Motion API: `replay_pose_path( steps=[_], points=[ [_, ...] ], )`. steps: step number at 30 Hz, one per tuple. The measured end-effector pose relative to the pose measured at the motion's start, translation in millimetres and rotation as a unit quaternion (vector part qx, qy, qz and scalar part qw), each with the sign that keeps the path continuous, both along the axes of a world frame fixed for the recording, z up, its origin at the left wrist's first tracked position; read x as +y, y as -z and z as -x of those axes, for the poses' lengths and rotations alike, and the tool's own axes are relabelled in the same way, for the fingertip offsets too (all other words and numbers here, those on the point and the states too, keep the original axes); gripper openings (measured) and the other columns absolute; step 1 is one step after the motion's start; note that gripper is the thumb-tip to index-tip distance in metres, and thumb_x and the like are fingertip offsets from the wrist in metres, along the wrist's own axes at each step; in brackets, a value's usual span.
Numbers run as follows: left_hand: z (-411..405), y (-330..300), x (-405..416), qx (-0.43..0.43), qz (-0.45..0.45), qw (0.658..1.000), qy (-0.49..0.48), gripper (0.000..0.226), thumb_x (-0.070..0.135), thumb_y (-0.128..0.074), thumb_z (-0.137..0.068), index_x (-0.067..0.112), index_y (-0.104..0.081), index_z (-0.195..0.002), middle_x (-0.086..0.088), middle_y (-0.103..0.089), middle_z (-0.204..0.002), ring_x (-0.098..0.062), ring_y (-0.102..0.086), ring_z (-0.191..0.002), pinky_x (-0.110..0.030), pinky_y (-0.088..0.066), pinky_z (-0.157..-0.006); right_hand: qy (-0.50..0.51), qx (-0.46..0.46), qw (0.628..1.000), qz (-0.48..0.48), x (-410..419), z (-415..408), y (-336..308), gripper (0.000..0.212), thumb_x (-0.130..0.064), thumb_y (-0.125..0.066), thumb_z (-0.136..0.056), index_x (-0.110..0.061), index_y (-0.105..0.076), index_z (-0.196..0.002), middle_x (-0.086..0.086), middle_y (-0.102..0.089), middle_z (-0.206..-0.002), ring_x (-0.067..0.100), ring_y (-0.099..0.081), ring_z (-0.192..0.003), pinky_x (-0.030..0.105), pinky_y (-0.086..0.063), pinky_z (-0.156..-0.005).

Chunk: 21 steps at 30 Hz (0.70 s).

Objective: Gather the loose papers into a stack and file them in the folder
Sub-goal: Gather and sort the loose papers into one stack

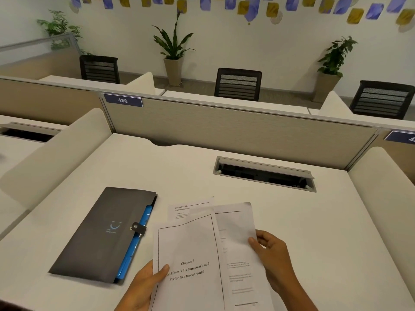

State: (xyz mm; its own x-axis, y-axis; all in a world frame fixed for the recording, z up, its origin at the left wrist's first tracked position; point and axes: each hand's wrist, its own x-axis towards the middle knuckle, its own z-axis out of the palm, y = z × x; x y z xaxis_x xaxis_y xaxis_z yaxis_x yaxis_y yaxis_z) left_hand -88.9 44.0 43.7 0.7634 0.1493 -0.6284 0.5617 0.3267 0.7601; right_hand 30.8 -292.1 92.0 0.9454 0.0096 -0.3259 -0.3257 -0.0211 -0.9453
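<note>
Several printed papers (190,248) are fanned out unevenly above the desk in front of me, the top sheet reading "Chapter 3". My left hand (143,286) pinches their lower left edge, thumb on the top sheet. My right hand (271,252) grips the right edge of the rightmost sheet (238,232). A dark grey folder (101,234) lies closed on the desk to the left of the papers, with a snap strap and blue dividers showing along its right side.
The white desk (314,232) has a recessed cable tray (265,173) at the back right. Beige partitions (224,126) wall the back, with rounded side dividers left and right. Chairs and potted plants stand beyond.
</note>
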Motion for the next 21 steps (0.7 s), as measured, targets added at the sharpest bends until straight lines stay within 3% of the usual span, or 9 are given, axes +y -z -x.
replay_pose_path(
  steps=[5, 11, 15, 18, 21],
  points=[
    [-1, -9, -5, 0.020, 0.028, 0.999, -0.005, 0.053, 0.032, -0.082, -0.071, 0.023, -0.066, -0.120, -0.011, -0.081, -0.111, -0.032, -0.078, -0.101, -0.050, -0.062, -0.089, -0.038, 0.010, 0.999, 0.005, 24, 9, 6, 0.020, -0.007, -0.076, -0.094, -0.024, -0.086, -0.098, 0.006, -0.085, -0.100, 0.029, -0.082, -0.093, 0.045, -0.067, -0.085],
    [0, -4, -9, 0.035, 0.076, 0.996, -0.010, 0.051, 0.022, -0.081, -0.080, 0.016, -0.063, -0.128, -0.020, -0.077, -0.118, -0.041, -0.075, -0.108, -0.060, -0.057, -0.096, -0.068, 0.023, 0.997, -0.010, 46, 23, 11, 0.018, -0.007, -0.075, -0.095, -0.020, -0.086, -0.099, 0.008, -0.085, -0.099, 0.031, -0.082, -0.093, 0.036, -0.066, -0.075],
    [2, -3, -13, 0.044, 0.083, 0.996, -0.012, 0.056, 0.022, -0.082, -0.076, 0.016, -0.063, -0.128, -0.019, -0.077, -0.119, -0.040, -0.075, -0.108, -0.058, -0.058, -0.096, -0.074, 0.037, 0.997, -0.004, 55, 25, 11, 0.009, -0.022, -0.079, -0.094, -0.021, -0.086, -0.099, 0.005, -0.086, -0.098, 0.029, -0.082, -0.093, 0.051, -0.067, -0.083],
    [4, -2, -13, 0.054, 0.085, 0.995, -0.011, 0.050, 0.020, -0.080, -0.080, 0.017, -0.063, -0.127, -0.018, -0.078, -0.117, -0.040, -0.076, -0.106, -0.056, -0.060, -0.090, -0.086, 0.037, 0.996, -0.001, 61, 27, 9, 0.012, -0.017, -0.077, -0.095, -0.023, -0.087, -0.099, 0.004, -0.086, -0.099, 0.027, -0.083, -0.093, 0.049, -0.068, -0.083],
    [5, 4, -12, 0.060, 0.088, 0.994, -0.016, 0.042, 0.013, -0.073, -0.090, 0.013, -0.061, -0.130, -0.021, -0.077, -0.117, -0.044, -0.072, -0.111, -0.062, -0.055, -0.099, -0.101, 0.043, 0.994, -0.001, 66, 28, 5, 0.015, -0.015, -0.076, -0.096, -0.024, -0.086, -0.101, 0.004, -0.086, -0.101, 0.028, -0.083, -0.093, 0.053, -0.067, -0.085]
  ],
)
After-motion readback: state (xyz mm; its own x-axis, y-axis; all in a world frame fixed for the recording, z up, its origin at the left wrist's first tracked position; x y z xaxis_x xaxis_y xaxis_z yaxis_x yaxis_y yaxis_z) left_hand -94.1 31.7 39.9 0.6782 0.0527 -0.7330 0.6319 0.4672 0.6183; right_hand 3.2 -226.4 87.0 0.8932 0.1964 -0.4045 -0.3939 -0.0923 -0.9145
